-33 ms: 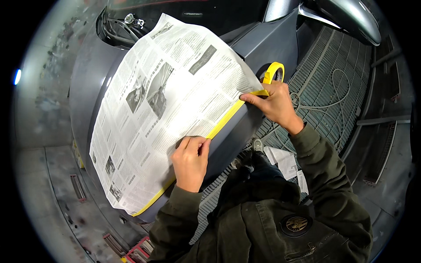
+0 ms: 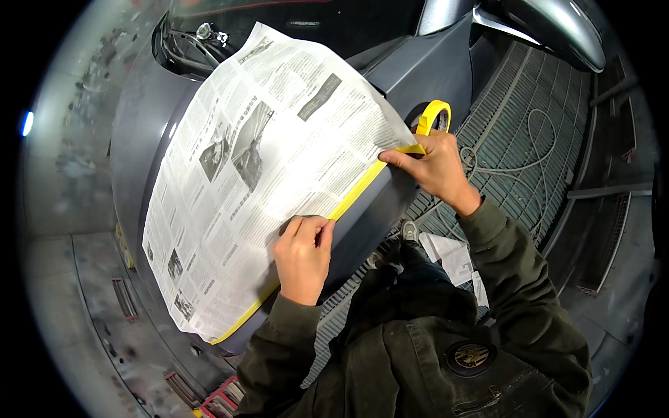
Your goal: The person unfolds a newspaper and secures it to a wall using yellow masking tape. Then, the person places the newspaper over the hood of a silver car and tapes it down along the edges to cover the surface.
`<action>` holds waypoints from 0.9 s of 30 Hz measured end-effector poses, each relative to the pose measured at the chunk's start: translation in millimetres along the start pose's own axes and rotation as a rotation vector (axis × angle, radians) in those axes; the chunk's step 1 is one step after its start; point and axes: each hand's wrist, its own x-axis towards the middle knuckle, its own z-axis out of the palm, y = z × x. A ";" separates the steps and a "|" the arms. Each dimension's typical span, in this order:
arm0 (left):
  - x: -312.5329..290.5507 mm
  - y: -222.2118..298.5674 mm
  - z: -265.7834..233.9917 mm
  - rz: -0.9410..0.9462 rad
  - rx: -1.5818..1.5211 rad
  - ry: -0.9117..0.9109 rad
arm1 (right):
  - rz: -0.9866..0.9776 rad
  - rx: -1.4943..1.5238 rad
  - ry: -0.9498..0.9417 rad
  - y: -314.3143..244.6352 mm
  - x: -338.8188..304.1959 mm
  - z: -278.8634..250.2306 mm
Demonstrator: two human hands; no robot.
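Observation:
A big sheet of newspaper (image 2: 188,209) lies over the grey car panel (image 2: 376,209). A strip of yellow masking tape (image 2: 359,188) runs along the sheet's near edge. My left hand (image 2: 304,258) is closed in a pinch at this edge, thumb and fingers pressed together on the tape. Farther right, my right hand (image 2: 439,167) grips the tape at the sheet's right corner, its thumb on the strip. The roll of yellow masking tape (image 2: 437,110) stands up behind the fingers, which partly hide it. Between both hands the strip looks straight.
A car mirror (image 2: 557,31) juts out at the upper right, beyond the windscreen (image 2: 306,42). Below is a metal grate floor (image 2: 516,139) with a looped hose (image 2: 550,143). Loose paper (image 2: 449,258) lies by my shoe (image 2: 410,230). A red rack (image 2: 223,398) stands at the lower left.

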 end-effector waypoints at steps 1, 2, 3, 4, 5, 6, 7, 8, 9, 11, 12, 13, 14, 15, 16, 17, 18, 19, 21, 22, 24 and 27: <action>3.0 2.5 2.4 0.010 0.005 -0.005 | -0.002 0.003 0.015 2.4 -0.8 1.1; 5.7 5.2 4.7 0.008 0.004 -0.003 | -0.004 0.007 0.031 4.4 -1.5 1.8; 8.6 7.9 7.0 0.007 0.002 -0.002 | -0.004 0.009 0.047 5.5 -2.2 1.9; 10.1 9.7 9.1 0.003 0.001 -0.003 | -0.019 0.028 0.053 3.5 -3.3 0.9; 11.4 10.8 10.6 -0.004 -0.002 -0.001 | 0.047 0.068 0.054 0.4 -2.0 -2.5; 12.1 11.1 11.2 -0.010 -0.006 0.000 | 0.113 0.108 0.056 -3.4 -0.1 -7.4; 12.0 12.1 10.5 -0.014 -0.006 0.003 | 0.177 0.152 0.061 -5.5 0.1 -12.2; 11.5 13.0 10.1 -0.019 0.001 0.004 | 0.217 0.153 -0.001 -2.0 1.0 -17.1; 10.6 13.7 9.7 -0.023 0.007 0.006 | 0.198 0.236 0.001 0.5 2.4 -18.4; 10.9 13.1 10.9 -0.026 0.020 -0.001 | 0.172 0.395 0.011 -2.5 7.2 -18.8; 11.4 12.1 11.2 -0.027 0.032 -0.001 | 0.169 0.356 -0.016 -8.0 8.7 -23.9; 9.9 10.7 10.9 -0.034 0.045 0.001 | 0.141 0.386 -0.002 -13.2 10.6 -21.0; 9.9 10.2 11.5 -0.041 0.048 -0.001 | 0.118 0.385 -0.002 -20.4 12.7 -22.3; 9.9 9.2 12.7 -0.054 0.041 -0.006 | 0.094 0.384 -0.002 -27.0 14.7 -25.3; 9.5 8.2 13.5 -0.068 0.035 -0.006 | 0.146 0.400 -0.044 -30.3 17.0 -29.1; 8.9 7.8 13.7 -0.083 0.029 -0.005 | 0.149 0.330 -0.053 -25.3 16.0 -29.8; 7.9 8.3 12.8 -0.080 0.031 -0.019 | 0.152 0.262 -0.063 -17.6 15.0 -29.0; 8.5 9.6 11.6 -0.073 0.032 -0.032 | 0.154 0.191 -0.071 -10.1 14.2 -28.6; 9.4 11.1 10.9 -0.063 0.037 -0.043 | 0.120 0.136 -0.009 2.8 9.0 -22.5; 9.4 11.0 10.9 -0.059 0.041 -0.041 | 0.109 0.134 0.015 7.3 7.2 -18.1; 10.8 12.2 11.6 -0.060 0.039 -0.035 | 0.093 0.122 0.063 13.1 4.1 -12.0; 15.1 16.9 14.9 -0.066 0.033 -0.025 | 0.074 0.098 0.134 14.8 -0.4 -4.1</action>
